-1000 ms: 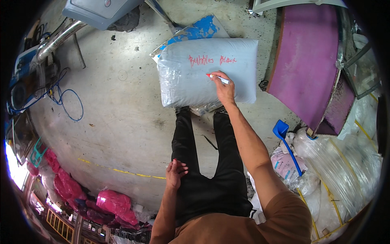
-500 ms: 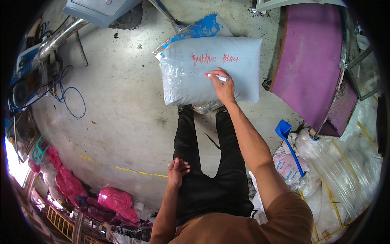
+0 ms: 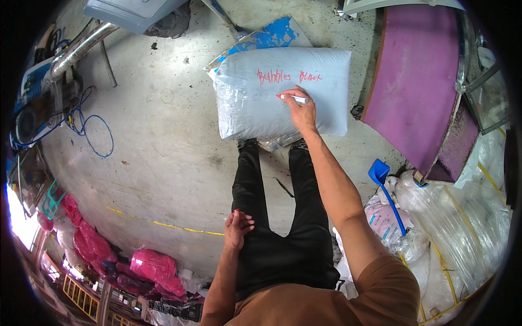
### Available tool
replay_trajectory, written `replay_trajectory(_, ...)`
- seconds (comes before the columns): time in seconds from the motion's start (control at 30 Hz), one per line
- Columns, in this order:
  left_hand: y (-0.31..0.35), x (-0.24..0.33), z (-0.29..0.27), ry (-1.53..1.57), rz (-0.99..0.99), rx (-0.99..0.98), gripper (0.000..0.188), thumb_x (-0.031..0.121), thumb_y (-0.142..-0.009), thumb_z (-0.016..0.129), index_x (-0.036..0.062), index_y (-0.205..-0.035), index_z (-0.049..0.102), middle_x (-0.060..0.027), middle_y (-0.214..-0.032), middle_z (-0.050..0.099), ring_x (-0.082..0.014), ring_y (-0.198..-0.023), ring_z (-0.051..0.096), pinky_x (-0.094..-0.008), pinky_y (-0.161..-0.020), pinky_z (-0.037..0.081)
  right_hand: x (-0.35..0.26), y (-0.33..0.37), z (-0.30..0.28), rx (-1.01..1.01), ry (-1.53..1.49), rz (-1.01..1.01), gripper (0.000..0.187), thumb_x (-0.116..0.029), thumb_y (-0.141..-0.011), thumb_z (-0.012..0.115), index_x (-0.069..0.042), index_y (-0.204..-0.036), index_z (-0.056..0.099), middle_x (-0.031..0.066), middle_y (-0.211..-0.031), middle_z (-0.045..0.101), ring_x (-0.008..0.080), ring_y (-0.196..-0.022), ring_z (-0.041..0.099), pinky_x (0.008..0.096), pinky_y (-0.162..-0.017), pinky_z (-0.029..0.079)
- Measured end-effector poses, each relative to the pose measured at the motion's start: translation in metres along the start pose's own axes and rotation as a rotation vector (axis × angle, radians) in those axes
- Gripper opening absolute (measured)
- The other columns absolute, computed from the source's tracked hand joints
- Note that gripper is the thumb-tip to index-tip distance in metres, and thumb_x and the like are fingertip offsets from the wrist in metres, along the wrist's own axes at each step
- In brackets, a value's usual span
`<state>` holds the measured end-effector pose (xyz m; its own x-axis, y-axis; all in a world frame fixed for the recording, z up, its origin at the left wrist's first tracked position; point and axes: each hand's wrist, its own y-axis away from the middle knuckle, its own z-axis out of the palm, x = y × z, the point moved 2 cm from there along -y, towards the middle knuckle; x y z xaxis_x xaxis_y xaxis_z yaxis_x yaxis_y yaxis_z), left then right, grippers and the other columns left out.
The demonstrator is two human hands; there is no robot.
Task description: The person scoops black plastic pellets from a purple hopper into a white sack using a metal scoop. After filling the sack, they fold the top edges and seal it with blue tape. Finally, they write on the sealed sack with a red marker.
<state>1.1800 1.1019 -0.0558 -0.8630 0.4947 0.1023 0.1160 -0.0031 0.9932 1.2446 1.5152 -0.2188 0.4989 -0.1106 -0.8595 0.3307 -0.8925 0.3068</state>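
A full, pale grey-white sack (image 3: 272, 117) lies flat on the floor by my feet, with red handwriting across its upper half. My right hand (image 3: 302, 113) is over the sack and grips a white marker (image 3: 298, 99). The marker's red tip points left, just below the writing; whether it touches the plastic I cannot tell. Close to my left thigh, my left hand (image 3: 237, 230) is held with its fingers curled. A small red thing that looks like a marker cap (image 3: 236, 211) shows at its fingertips.
Under the sack's far edge is a worn blue-and-white board (image 3: 277, 33). A purple chute-like panel (image 3: 410, 81) stands at right. Nearer are a blue scoop (image 3: 389, 190) and clear plastic bags (image 3: 451, 223). Pink bags (image 3: 155, 269) lie lower left; a blue cable (image 3: 113, 138) loops at left.
My right hand has shifted slightly right and up with the marker. The left hand and the sack look almost unchanged.
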Motion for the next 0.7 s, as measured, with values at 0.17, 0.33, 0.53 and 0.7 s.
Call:
replay_trajectory(0.17,0.001,0.001,0.0,0.001,-0.005,0.002,0.038,0.045,-0.104,0.055,0.0073,-0.107,0.057,-0.0104,-0.095,0.066,-0.0222,-0.085,0.067,-0.0362,-0.073,0.058,0.003,0.0,0.0,0.041,-0.02,0.036,0.016,-0.021,-0.089,0.071,-0.007,-0.095,0.076,0.0156,-0.104,0.073,0.0355,-0.119,0.061,0.0416,-0.101,0.046)
replay_trajectory(0.33,0.001,0.002,0.0,0.001,-0.005,-0.001,0.038,0.045,-0.104,0.055,0.0078,-0.107,0.057,-0.0101,-0.095,0.066,-0.0222,-0.085,0.067,-0.0364,-0.074,0.058,0.014,-0.002,0.001,0.053,-0.073,0.09,0.019,-0.023,-0.09,0.071,-0.006,-0.097,0.076,0.0175,-0.109,0.072,0.0337,-0.118,0.062,0.0404,-0.1,0.047)
replay_trajectory(0.53,0.0,0.001,-0.002,0.002,-0.008,-0.003,0.037,0.045,-0.105,0.055,0.0085,-0.107,0.057,-0.0096,-0.096,0.067,-0.0219,-0.085,0.067,-0.0361,-0.074,0.057,0.007,0.0,0.0,0.052,-0.141,0.146,0.02,-0.024,-0.091,0.071,-0.006,-0.098,0.075,0.0152,-0.106,0.072,0.0323,-0.11,0.064,0.0395,-0.097,0.048)
replay_trajectory(0.7,-0.001,0.0,-0.003,0.002,-0.01,-0.015,0.036,0.045,-0.105,0.054,0.0091,-0.106,0.057,-0.009,-0.096,0.067,-0.0214,-0.085,0.067,-0.0361,-0.074,0.057,0.006,0.001,-0.002,0.104,-0.041,0.098,0.017,-0.023,-0.09,0.072,-0.008,-0.098,0.076,0.0118,-0.105,0.073,0.032,-0.11,0.064,0.0397,-0.097,0.048)
